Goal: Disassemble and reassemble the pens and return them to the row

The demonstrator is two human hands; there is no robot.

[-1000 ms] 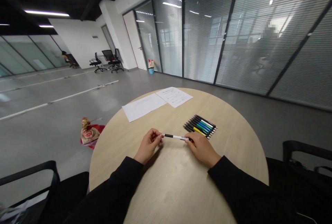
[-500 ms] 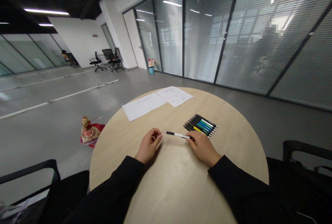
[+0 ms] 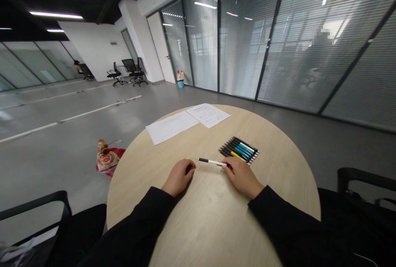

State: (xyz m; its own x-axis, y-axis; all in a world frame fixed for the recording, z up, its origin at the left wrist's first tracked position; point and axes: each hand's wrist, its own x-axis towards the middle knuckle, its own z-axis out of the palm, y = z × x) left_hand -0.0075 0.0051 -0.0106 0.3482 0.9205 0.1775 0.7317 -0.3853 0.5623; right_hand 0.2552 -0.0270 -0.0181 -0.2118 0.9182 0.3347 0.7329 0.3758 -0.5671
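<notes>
My right hand pinches the near end of a black-and-white pen and holds it just above the round wooden table, tip pointing left. My left hand rests on the tabletop a little left of the pen tip, fingers curled in, nothing in it. Just beyond my right hand lies a tidy row of several pens with black, yellow, green, blue and white barrels.
Two white paper sheets lie at the table's far edge. A red and tan bag sits on the floor to the left. Black chair arms flank me at left and right. Glass walls with blinds stand behind.
My left hand has let go of the pen tip, pulled back toward me and settled on the table with curled fingers. My right hand keeps the pen almost in place.
</notes>
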